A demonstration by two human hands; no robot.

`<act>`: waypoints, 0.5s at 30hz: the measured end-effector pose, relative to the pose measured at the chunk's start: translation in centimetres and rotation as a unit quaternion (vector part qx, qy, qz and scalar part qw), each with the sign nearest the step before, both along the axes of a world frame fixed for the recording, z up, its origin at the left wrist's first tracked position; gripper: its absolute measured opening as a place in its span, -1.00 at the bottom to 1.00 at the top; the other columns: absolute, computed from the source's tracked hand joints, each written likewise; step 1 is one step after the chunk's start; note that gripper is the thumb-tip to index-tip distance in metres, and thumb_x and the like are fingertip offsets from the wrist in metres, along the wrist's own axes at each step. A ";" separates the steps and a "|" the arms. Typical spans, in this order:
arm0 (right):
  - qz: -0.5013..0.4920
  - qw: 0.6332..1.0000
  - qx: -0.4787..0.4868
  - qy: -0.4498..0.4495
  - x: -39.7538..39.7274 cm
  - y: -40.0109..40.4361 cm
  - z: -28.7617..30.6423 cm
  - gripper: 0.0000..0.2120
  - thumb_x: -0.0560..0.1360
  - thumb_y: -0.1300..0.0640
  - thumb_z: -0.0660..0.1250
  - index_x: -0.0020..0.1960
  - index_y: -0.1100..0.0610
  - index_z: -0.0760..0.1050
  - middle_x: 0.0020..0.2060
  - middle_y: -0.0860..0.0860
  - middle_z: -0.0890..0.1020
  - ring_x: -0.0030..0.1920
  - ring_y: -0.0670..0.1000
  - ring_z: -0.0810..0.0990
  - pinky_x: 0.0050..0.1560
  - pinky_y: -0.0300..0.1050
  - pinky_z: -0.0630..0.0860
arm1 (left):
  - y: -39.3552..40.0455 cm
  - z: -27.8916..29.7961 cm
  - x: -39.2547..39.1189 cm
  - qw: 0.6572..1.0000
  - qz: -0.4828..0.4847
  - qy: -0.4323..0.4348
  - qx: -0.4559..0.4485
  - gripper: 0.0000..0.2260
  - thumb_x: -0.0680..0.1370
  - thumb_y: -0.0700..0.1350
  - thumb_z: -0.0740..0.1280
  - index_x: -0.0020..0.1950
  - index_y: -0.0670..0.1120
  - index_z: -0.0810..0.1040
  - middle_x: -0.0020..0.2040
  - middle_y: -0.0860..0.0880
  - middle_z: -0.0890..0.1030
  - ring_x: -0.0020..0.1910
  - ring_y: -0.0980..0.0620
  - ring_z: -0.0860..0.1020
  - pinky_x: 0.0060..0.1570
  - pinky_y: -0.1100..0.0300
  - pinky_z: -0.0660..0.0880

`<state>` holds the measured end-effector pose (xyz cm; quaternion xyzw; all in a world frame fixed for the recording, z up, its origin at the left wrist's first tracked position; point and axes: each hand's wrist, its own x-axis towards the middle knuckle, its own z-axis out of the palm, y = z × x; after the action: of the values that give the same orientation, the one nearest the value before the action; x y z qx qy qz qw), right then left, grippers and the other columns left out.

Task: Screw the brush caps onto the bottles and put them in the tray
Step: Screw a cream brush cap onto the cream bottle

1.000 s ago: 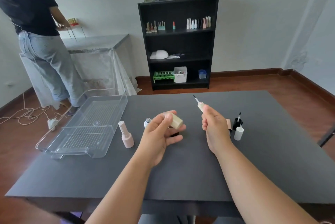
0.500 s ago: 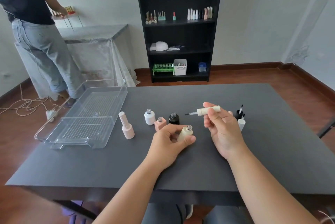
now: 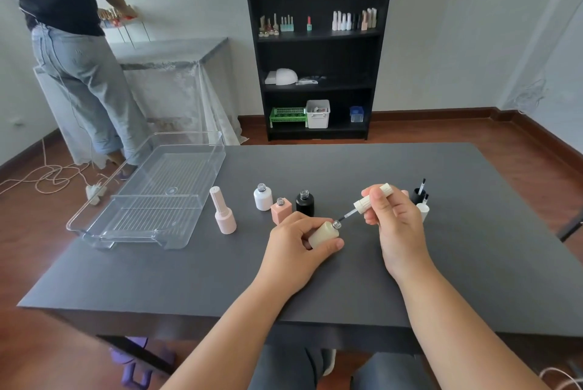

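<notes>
Cream bottle (image 3: 323, 233): the left hand (image 3: 295, 250) holds it tight, tilted, with its open neck pointing up and to the right, toward the other hand.
Brush cap (image 3: 372, 198): the right hand (image 3: 396, 225) pinches it between thumb and fingers. Its thin brush points down and left, and the tip is right at the mouth of the cream bottle. The cap is not screwed on yet.
Pink square bottle (image 3: 280, 211): open, standing just past the left hand's fingers.
Black bottle (image 3: 304, 202): open, standing beside the pink square bottle, between the two hands and a bit farther away.
White bottle (image 3: 262, 197): open, standing farther away and to the left of the left hand.
Tall pink bottle (image 3: 223, 215): its cap is on. It stands well to the left of the left hand.
Loose caps (image 3: 421, 202): a black one and a white one stand just behind the right hand, brushes up.
Tray (image 3: 104, 225): clear plastic, far to the left of the left hand, with no bottles in it.
Tabletop (image 3: 457, 263): dark grey, under both hands.
</notes>
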<state>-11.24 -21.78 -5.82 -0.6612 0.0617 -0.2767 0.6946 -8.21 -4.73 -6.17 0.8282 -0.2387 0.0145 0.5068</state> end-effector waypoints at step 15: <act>0.113 0.992 -0.062 0.008 -0.9 1.0 0.5 -0.89 0.52 0.17 0.36 -0.08 0.21 0.62 -0.15 0.11 0.66 -0.12 -0.15 0.61 0.01 -0.54 0.37 | 0.1 -0.1 -0.3 0.999 0.000 -0.034 0.025 -0.71 0.39 0.02 0.53 0.09 0.14 0.66 -0.11 0.13 0.53 -0.12 0.20 0.49 -0.15 0.47 0.37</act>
<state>-12.12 -20.80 -5.30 -0.7078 -0.0255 -0.1945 0.6787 -8.46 -4.68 -6.30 0.8396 -0.2557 0.0370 0.4779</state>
